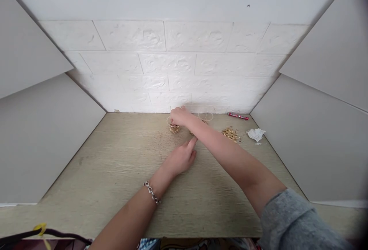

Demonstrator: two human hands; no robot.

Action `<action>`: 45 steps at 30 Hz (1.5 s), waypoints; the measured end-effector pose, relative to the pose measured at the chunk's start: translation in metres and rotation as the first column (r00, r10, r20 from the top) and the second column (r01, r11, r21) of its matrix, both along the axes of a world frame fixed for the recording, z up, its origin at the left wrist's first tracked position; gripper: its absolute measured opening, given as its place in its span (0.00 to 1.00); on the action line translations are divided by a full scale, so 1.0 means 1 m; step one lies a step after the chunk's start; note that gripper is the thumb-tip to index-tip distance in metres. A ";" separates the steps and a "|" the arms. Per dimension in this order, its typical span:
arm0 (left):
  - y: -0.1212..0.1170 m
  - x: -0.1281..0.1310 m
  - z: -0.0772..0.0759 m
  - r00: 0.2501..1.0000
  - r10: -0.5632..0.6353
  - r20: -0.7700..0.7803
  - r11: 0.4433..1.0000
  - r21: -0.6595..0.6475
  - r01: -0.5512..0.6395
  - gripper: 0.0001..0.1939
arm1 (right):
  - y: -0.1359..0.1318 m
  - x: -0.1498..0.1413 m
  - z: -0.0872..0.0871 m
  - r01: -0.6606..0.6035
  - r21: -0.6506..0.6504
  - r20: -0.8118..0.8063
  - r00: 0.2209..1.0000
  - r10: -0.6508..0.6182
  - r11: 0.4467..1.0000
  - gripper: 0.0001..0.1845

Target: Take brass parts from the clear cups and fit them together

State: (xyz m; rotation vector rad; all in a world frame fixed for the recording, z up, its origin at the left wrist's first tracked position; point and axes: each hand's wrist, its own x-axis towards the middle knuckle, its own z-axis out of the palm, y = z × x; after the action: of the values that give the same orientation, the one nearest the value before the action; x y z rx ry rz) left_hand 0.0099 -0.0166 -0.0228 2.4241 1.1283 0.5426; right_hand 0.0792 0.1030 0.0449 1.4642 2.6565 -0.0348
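Note:
My right hand point(178, 116) reaches far across the wooden table point(115, 173) and is closed over the rim of a small clear cup point(174, 127) holding gold-coloured bits. My left hand point(181, 158), with a chain bracelet on the wrist, rests on the table just under my right forearm, fingers curled with the index finger pointing forward; I cannot see anything in it. A second clear cup point(206, 117) stands to the right against the back wall. A pile of thin gold pins point(230, 133) lies further right.
A red pen point(238, 116) lies by the back wall at the right. A crumpled white tissue point(255, 134) sits near the right panel. White panels close in both sides, and a white brick-pattern wall stands behind. A dark strap with yellow point(40, 231) shows at the bottom left.

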 end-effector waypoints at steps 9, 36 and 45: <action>0.001 -0.001 -0.004 0.999 -0.009 0.045 1.000 0.010 0.009 0.21 | -0.004 0.000 0.002 -0.037 -0.011 0.027 0.999 0.037 0.999 0.11; 0.007 -0.002 -0.007 0.981 0.051 0.188 0.994 -0.109 -0.030 0.15 | -0.011 0.010 0.010 -0.024 0.005 -0.091 0.996 0.025 1.000 0.11; 0.015 -0.015 0.027 0.240 0.730 0.640 0.541 -0.755 0.370 0.10 | -0.053 0.051 0.001 -0.006 -0.123 -0.789 0.607 -0.094 0.992 0.08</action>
State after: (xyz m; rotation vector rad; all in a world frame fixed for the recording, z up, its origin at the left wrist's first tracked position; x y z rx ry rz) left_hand -0.0054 -0.0014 0.0041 0.6328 0.7607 1.0731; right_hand 0.1300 0.0498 0.0464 1.7661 3.1539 -1.0902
